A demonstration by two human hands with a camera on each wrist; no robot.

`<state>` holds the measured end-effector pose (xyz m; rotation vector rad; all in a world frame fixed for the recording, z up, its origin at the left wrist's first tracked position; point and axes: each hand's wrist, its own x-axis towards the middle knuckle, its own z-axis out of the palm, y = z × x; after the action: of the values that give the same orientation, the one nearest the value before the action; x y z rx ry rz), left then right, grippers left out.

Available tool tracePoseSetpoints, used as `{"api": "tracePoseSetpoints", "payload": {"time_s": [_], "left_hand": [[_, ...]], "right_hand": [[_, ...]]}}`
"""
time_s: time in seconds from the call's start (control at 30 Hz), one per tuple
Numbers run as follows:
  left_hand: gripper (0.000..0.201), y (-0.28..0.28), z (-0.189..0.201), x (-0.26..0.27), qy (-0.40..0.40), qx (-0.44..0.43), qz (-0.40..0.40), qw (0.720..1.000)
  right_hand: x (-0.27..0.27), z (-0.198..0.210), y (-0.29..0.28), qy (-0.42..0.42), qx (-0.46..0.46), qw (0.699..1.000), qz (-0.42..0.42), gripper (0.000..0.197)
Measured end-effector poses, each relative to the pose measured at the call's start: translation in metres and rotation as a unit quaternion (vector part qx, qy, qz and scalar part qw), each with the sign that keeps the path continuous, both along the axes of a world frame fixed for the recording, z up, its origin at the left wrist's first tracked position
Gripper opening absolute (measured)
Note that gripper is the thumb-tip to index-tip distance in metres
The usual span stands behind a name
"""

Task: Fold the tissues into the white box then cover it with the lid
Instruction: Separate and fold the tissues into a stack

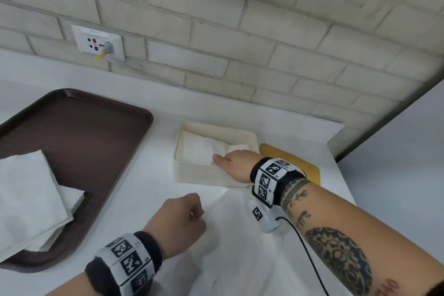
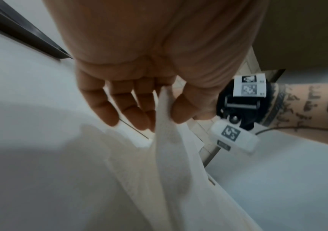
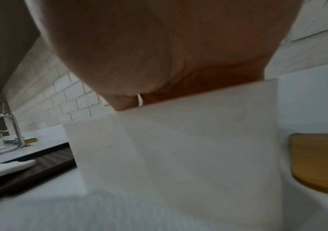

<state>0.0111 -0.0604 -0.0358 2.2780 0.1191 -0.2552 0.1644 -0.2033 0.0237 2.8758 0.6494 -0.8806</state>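
Observation:
The white box [image 1: 192,173] stands on the counter with a folded tissue [image 1: 199,149] lying inside it. My right hand [image 1: 228,158] reaches over the box's near right corner. Its thumb lies on that tissue's edge and its fingers are hidden. In the right wrist view a sliver of tissue [image 3: 140,100] shows pinched at the thumb, above the box wall [image 3: 178,148]. Another tissue [image 1: 240,235] lies spread in front of the box. My left hand [image 1: 198,215] pinches its left edge [image 2: 171,156] between thumb and fingers. The wooden lid [image 1: 300,163] lies flat right of the box.
A brown tray [image 1: 84,139] at the left carries a stack of tissues [image 1: 28,199]. A brick wall with a socket [image 1: 98,42] runs behind the counter. A tap [image 3: 11,129] shows far left in the right wrist view. The counter ends at the right past the lid.

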Motion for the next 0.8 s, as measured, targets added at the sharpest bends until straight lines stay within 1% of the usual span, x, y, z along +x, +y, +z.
{"api": "tracePoseSetpoints", "payload": {"time_s": [0.07,0.1,0.13,0.17,0.23,0.27,0.3,0.33,0.4,0.43,0.47,0.5,0.53,0.6,0.63,0.67,0.7,0.73,0.8], "left_hand": [[0.02,0.004,0.005,-0.001,-0.013,-0.009,0.015,1.0],[0.022,0.006,0.008,-0.002,-0.02,-0.015,0.023,0.999],[0.024,0.008,0.011,-0.004,-0.028,-0.021,0.028,0.999],[0.026,0.011,0.014,-0.006,-0.035,-0.025,0.029,0.999],[0.024,0.016,0.022,-0.011,-0.043,-0.026,0.025,0.998],[0.022,0.019,0.026,-0.014,-0.045,-0.027,0.022,0.998],[0.02,0.021,0.03,-0.017,-0.047,-0.03,0.017,0.998],[0.019,0.023,0.034,-0.02,-0.049,-0.033,0.011,0.998],[0.021,0.026,0.043,-0.025,-0.05,-0.039,-0.009,0.998],[0.023,0.027,0.047,-0.028,-0.056,-0.035,-0.02,0.998],[0.024,0.027,0.051,-0.03,-0.063,-0.028,-0.034,0.997],[0.024,0.027,0.056,-0.032,-0.073,-0.019,-0.051,0.996],[0.021,0.026,0.06,-0.034,-0.089,-0.01,-0.064,0.994],[0.018,0.024,0.067,-0.038,-0.128,-0.003,-0.067,0.99],[0.016,0.023,0.068,-0.04,-0.148,-0.016,-0.048,0.988],[0.016,0.023,0.069,-0.041,-0.168,-0.049,-0.013,0.985],[0.02,0.023,0.068,-0.043,-0.173,-0.103,0.034,0.979],[0.028,0.022,0.068,-0.045,-0.161,-0.171,0.077,0.969],[0.05,0.021,0.059,-0.047,-0.128,-0.279,0.13,0.943]], "right_hand": [[-0.002,0.001,-0.003,0.009,0.013,1.0,-0.011,0.072],[-0.004,0.0,-0.005,0.01,0.035,0.999,-0.02,0.069],[-0.006,0.001,-0.008,-0.001,0.072,0.997,-0.028,0.063],[-0.01,0.001,-0.012,-0.03,0.122,0.991,-0.036,0.055],[-0.025,0.001,-0.02,-0.119,0.236,0.963,-0.051,0.037],[-0.038,0.002,-0.024,-0.145,0.289,0.945,-0.054,0.031],[-0.052,0.004,-0.028,-0.138,0.327,0.934,-0.047,0.03],[-0.068,0.006,-0.031,-0.101,0.347,0.932,-0.028,0.037],[-0.1,0.005,-0.031,0.002,0.333,0.943,0.012,0.059],[-0.112,0.001,-0.03,0.031,0.323,0.945,0.032,0.067],[-0.121,-0.005,-0.028,0.042,0.319,0.946,0.043,0.07],[-0.127,-0.01,-0.026,0.037,0.323,0.945,0.04,0.067],[-0.132,-0.014,-0.026,0.025,0.334,0.942,0.027,0.057],[-0.14,-0.015,-0.027,0.0,0.373,0.928,-0.019,0.026],[-0.143,-0.014,-0.03,-0.01,0.402,0.914,-0.05,0.013],[-0.145,-0.014,-0.035,-0.016,0.437,0.896,-0.08,0.005],[-0.148,-0.012,-0.039,-0.023,0.469,0.876,-0.111,0.008],[-0.15,-0.012,-0.044,-0.025,0.498,0.856,-0.14,0.009],[-0.154,-0.011,-0.051,-0.025,0.535,0.821,-0.199,0.003]]}}
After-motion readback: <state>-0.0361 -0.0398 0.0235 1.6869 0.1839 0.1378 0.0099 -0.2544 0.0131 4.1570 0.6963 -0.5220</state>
